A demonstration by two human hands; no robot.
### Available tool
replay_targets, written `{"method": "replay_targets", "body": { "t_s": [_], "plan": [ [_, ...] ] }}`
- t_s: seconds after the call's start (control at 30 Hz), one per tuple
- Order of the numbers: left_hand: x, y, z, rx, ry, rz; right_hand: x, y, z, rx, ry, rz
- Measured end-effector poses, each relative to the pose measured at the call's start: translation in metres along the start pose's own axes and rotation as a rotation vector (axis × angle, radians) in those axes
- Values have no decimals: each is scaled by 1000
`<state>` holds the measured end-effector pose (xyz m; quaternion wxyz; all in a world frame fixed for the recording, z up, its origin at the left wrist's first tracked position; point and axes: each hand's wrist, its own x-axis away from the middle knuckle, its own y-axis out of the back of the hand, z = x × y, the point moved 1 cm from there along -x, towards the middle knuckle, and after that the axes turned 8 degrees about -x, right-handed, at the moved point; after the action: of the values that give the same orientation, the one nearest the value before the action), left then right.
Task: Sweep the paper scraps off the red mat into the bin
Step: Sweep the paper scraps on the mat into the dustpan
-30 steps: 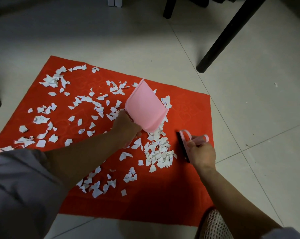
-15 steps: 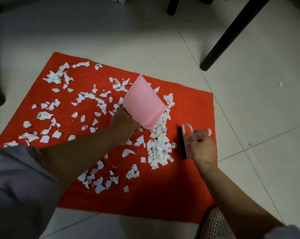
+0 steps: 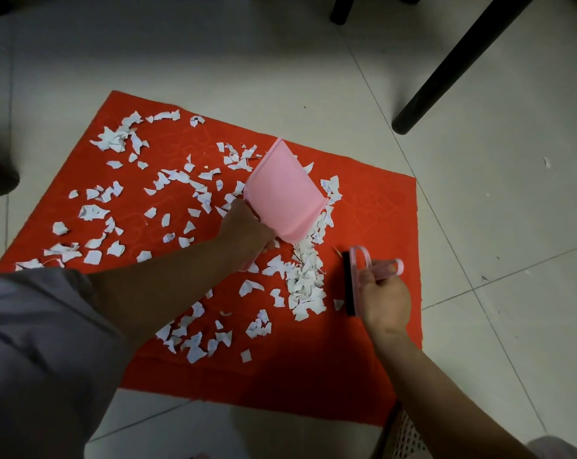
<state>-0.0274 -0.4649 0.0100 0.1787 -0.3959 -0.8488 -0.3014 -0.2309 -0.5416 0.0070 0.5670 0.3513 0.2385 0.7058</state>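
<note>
my left hand (image 3: 247, 231) grips the pink dustpan (image 3: 282, 197), my right hand (image 3: 385, 298) grips the brush (image 3: 355, 279), heaped paper scraps (image 3: 305, 283) between them near the red mat (image 3: 373, 210)'s right edge, more scattered left. chair leg (image 3: 459, 64) beyond.

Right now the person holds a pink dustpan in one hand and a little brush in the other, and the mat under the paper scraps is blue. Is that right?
Almost. The mat is red, not blue, as the head view shows. The rest holds: the left hand holds the pink dustpan, the right hand holds the little brush, and the paper scraps lie on the mat.
</note>
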Motion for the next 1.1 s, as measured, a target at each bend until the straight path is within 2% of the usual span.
{"method": "replay_targets", "body": {
  "t_s": [0.17,0.27,0.37,0.57,0.7,0.83,0.97,1.1],
  "plan": [
    [2,1,-2,1,-4,-9,20,-23,-2,26,23,47],
    [5,1,-2,12,-7,-4,18,-22,15,-146,62,107],
    [6,3,-3,30,-13,9,12,-10,25,-222,67,70],
    [9,8,-6,76,-23,36,-9,13,15,-122,18,-79],
    [8,9,-3,72,-25,30,-17,6,13,-37,-14,29],
    [5,6,0,60,-25,32,-11,-12,27,11,31,122],
    [4,5,1,33,-17,19,-1,-15,34,-175,77,133],
    [2,5,2,21,-12,14,9,-10,27,-232,111,110]
  ]
}}
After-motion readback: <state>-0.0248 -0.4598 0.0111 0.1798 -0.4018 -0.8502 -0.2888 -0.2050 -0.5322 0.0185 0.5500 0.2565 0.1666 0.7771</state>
